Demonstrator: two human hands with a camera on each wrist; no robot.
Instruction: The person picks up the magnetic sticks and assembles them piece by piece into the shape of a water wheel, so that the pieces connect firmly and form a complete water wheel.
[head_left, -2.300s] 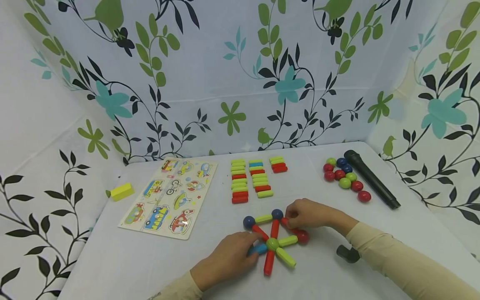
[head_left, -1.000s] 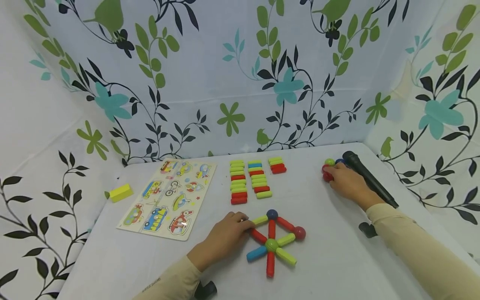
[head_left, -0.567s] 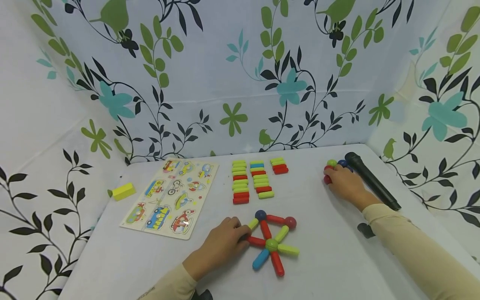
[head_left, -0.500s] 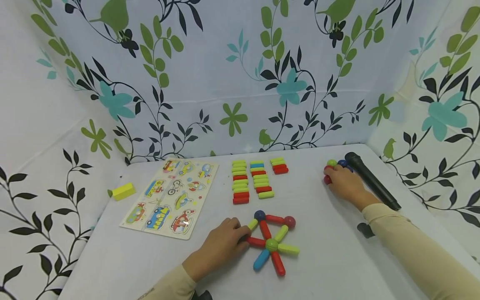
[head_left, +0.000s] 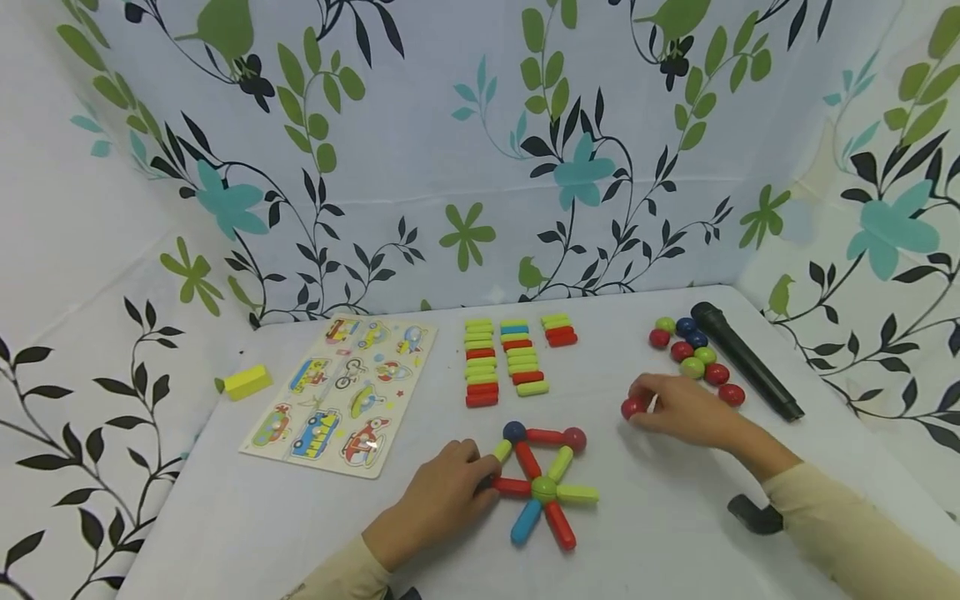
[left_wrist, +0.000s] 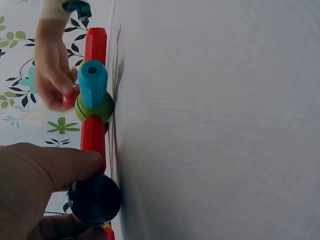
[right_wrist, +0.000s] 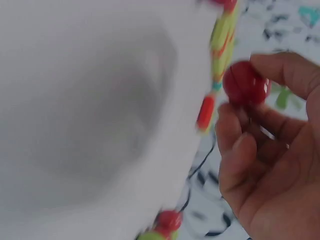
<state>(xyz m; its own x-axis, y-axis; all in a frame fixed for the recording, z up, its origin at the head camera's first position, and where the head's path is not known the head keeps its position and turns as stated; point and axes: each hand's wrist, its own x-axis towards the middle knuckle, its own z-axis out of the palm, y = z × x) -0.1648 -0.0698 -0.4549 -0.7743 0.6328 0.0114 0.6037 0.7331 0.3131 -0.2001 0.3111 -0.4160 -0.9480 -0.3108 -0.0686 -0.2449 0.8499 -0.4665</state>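
In the head view a wheel-like toy structure (head_left: 543,490) lies on the table, with red, lime and blue rods around a green centre ball. My left hand (head_left: 442,492) grips its left corner. In the left wrist view the thumb lies on a red rod (left_wrist: 93,137) beside a dark blue ball (left_wrist: 95,199), and the fingers curl behind that ball. Right of the structure, my right hand (head_left: 686,410) holds a loose red ball (head_left: 633,407); the right wrist view shows this red ball (right_wrist: 246,83) pinched between thumb and fingers, apart from the structure.
Several loose balls (head_left: 691,349) sit at the back right beside a black microphone-like stick (head_left: 746,360). Rows of red, lime and blue rods (head_left: 521,360) lie at the back middle. A vehicle puzzle board (head_left: 341,396) and a yellow block (head_left: 247,382) are at the left.
My right hand left the structure, reached the ball pile, and has come back toward the front with a red ball. My left hand took the left corner, and the structure turned anticlockwise.
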